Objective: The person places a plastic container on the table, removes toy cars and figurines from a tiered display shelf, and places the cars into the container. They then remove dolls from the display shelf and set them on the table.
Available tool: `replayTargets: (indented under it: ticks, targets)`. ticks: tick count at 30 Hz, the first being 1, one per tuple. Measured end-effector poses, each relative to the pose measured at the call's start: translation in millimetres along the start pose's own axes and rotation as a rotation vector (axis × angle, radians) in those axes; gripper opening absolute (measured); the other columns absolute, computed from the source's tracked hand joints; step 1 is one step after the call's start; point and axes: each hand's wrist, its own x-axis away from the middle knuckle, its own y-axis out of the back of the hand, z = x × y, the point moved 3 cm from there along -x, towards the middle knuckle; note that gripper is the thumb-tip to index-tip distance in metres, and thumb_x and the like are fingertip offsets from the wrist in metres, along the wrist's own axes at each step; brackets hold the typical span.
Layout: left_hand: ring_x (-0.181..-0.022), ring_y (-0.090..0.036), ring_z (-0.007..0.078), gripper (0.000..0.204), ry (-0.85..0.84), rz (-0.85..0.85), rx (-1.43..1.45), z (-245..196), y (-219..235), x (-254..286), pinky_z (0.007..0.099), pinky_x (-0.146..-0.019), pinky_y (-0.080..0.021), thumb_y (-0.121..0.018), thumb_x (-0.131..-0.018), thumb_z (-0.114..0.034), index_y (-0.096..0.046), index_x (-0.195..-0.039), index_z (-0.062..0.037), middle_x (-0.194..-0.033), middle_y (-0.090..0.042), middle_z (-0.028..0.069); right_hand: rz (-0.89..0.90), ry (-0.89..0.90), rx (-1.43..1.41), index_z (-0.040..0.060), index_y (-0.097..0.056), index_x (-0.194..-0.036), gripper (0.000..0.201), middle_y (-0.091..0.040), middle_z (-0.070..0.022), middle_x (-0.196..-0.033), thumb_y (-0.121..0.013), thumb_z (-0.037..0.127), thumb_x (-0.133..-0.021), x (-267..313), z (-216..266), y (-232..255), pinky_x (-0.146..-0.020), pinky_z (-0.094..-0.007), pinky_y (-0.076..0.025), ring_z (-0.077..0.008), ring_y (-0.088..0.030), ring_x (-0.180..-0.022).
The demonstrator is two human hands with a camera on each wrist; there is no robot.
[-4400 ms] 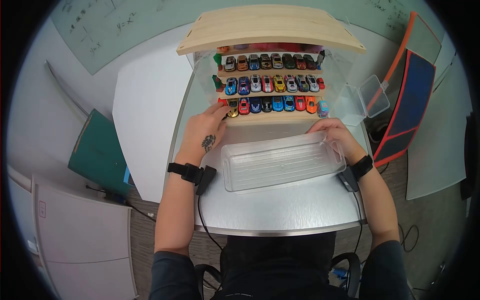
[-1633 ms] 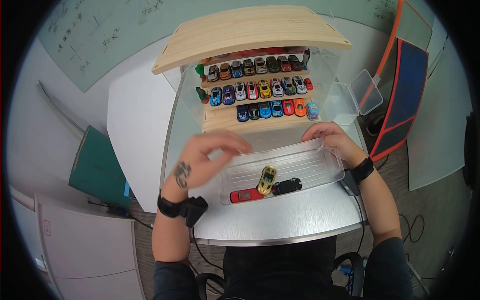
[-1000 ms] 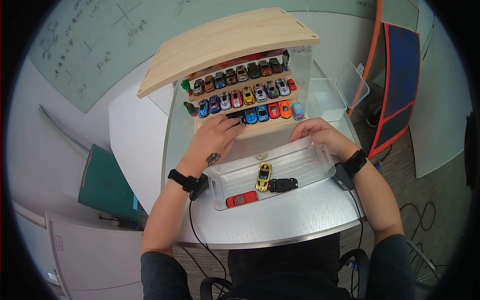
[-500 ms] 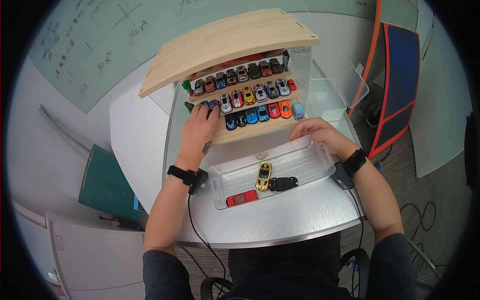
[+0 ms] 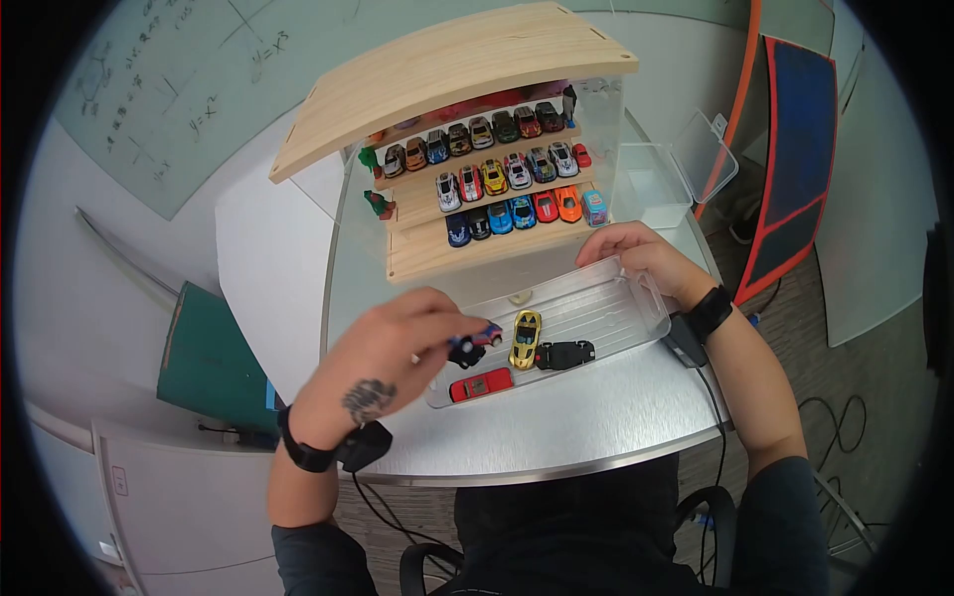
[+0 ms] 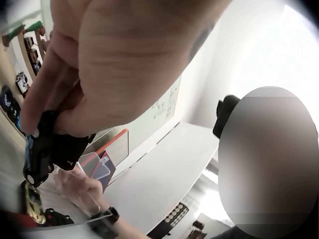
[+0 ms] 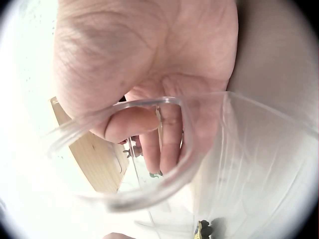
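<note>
My left hand [image 5: 388, 343] holds two toy cars over the left part of the clear tray [image 5: 616, 318]; one is a blue and red car [image 5: 486, 336], and the left wrist view shows a dark car [image 6: 39, 154] pinched at the fingertips. In the tray lie a gold car [image 5: 526, 340], a red car [image 5: 481, 384] and a black car [image 5: 565, 355] on its back or side. My right hand [image 5: 646, 260] grips the tray's right end, its fingers curled over the rim, as the right wrist view of the hand [image 7: 154, 99] also shows.
Behind the tray stands a wooden-topped display case [image 5: 457, 74] with rows of toy cars on three shelves. A clear box with an open lid [image 5: 707, 159] stands right of it. The metal table's front edge [image 5: 556, 475] is near my body.
My left hand has come from the shelves to the tray with two cars. The middle shelf's two leftmost cars are gone from their places. My right hand stays on the tray.
</note>
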Motion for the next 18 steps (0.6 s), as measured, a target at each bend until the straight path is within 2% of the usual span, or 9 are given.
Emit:
replayTargets:
  ticks: [2,3,5,6,8,10,11,13,18]
  targets:
    - [-0.095,-0.069,0.0243,0.035,-0.096,0.143,-0.060,-12.0,-9.3,-2.4,0.0353,-0.075,-0.059,-0.070,-0.078,0.004,-0.072,-0.111,-0.0066,-0.108,-0.069,0.0093,-0.015,-0.006,0.009,-0.0046,-0.069,-0.105,0.055,-0.070,-0.0114,-0.101,-0.038,-0.005,-0.060,0.2,-1.9,2.2,-0.087,-0.0252,-0.049,-0.0182,-0.064,-0.095]
    - [-0.095,-0.069,0.0243,0.035,-0.099,0.142,-0.062,-11.1,-6.6,-5.4,0.0353,-0.075,-0.059,-0.070,-0.078,0.004,-0.072,-0.111,-0.0066,-0.108,-0.069,0.0093,-0.017,-0.004,0.010,-0.0046,-0.069,-0.105,0.055,-0.070,-0.0114,-0.101,-0.038,-0.005,-0.060,0.3,-1.4,2.7,-0.087,-0.0252,-0.049,-0.0182,-0.064,-0.095]
    - [-0.095,-0.069,0.0249,0.032,-0.096,0.192,0.156,-6.3,3.8,-18.6,0.0338,-0.075,-0.058,-0.071,-0.079,0.002,-0.071,-0.110,-0.0059,-0.106,-0.070,0.0098,-0.008,-0.002,-0.002,-0.0046,-0.069,-0.106,0.055,-0.070,-0.0115,-0.101,-0.038,-0.005,-0.060,0.8,-1.4,1.5,-0.086,-0.0246,-0.049,-0.0180,-0.064,-0.095]
    - [-0.093,-0.069,0.0254,0.025,-0.063,0.083,0.122,0.9,9.5,-29.8,0.0324,-0.075,-0.058,-0.070,-0.083,-0.003,-0.071,-0.108,-0.0052,-0.105,-0.070,0.0105,-0.009,-0.002,-0.002,-0.0046,-0.069,-0.106,0.055,-0.070,-0.0115,-0.101,-0.038,-0.005,-0.060,1.4,-1.7,1.3,-0.086,-0.0246,-0.049,-0.0180,-0.064,-0.095]
    - [-0.094,-0.068,0.0262,0.026,0.028,-0.098,-0.049,23.9,17.3,-58.0,0.0331,-0.074,-0.058,-0.069,-0.085,-0.007,-0.070,-0.111,-0.0055,-0.111,-0.068,0.0107,-0.013,0.004,0.015,-0.0045,-0.069,-0.106,0.056,-0.070,-0.0113,-0.100,-0.038,-0.005,-0.060,0.3,-0.7,0.7,-0.086,-0.0248,-0.049,-0.0178,-0.064,-0.095]
    - [-0.097,-0.067,0.0280,0.030,-0.049,-0.267,-0.296,52.1,11.6,-81.5,0.0354,-0.076,-0.058,-0.067,-0.087,-0.012,-0.067,-0.117,-0.0069,-0.115,-0.065,0.0122,-0.013,0.007,0.013,-0.0045,-0.069,-0.106,0.055,-0.070,-0.0112,-0.100,-0.038,-0.005,-0.060,-0.3,-0.6,-0.2,-0.086,-0.0246,-0.049,-0.0176,-0.064,-0.095]
    - [-0.097,-0.067,0.0280,0.030,-0.051,-0.272,-0.297,63.7,7.3,-91.2,0.0354,-0.076,-0.058,-0.067,-0.087,-0.012,-0.067,-0.117,-0.0069,-0.115,-0.065,0.0122,-0.021,0.008,0.006,-0.0045,-0.069,-0.106,0.055,-0.070,-0.0111,-0.100,-0.038,-0.006,-0.061,0.2,-0.6,0.3,-0.086,-0.0244,-0.049,-0.0174,-0.064,-0.095]
    - [-0.101,-0.065,0.0311,0.036,-0.043,-0.250,-0.577,81.3,-1.9,-108.3,0.0394,-0.079,-0.057,-0.068,-0.088,-0.016,-0.064,-0.123,-0.0088,-0.115,-0.062,0.0141,-0.015,0.003,0.007,-0.0046,-0.069,-0.106,0.054,-0.070,-0.0110,-0.101,-0.039,-0.006,-0.062,0.7,-0.6,0.7,-0.086,-0.0243,-0.048,-0.0172,-0.064,-0.095]
    - [-0.096,-0.065,0.0333,0.037,-0.022,-0.238,-0.671,103.1,-12.0,-127.0,0.0429,-0.080,-0.056,-0.068,-0.085,-0.017,-0.065,-0.120,-0.0094,-0.109,-0.063,0.0143,-0.010,0.000,-0.003,-0.0043,-0.070,-0.106,0.049,-0.069,-0.0105,-0.102,-0.040,-0.006,-0.066,1.6,1.1,-0.5,-0.087,-0.0241,-0.048,-0.0165,-0.064,-0.096]
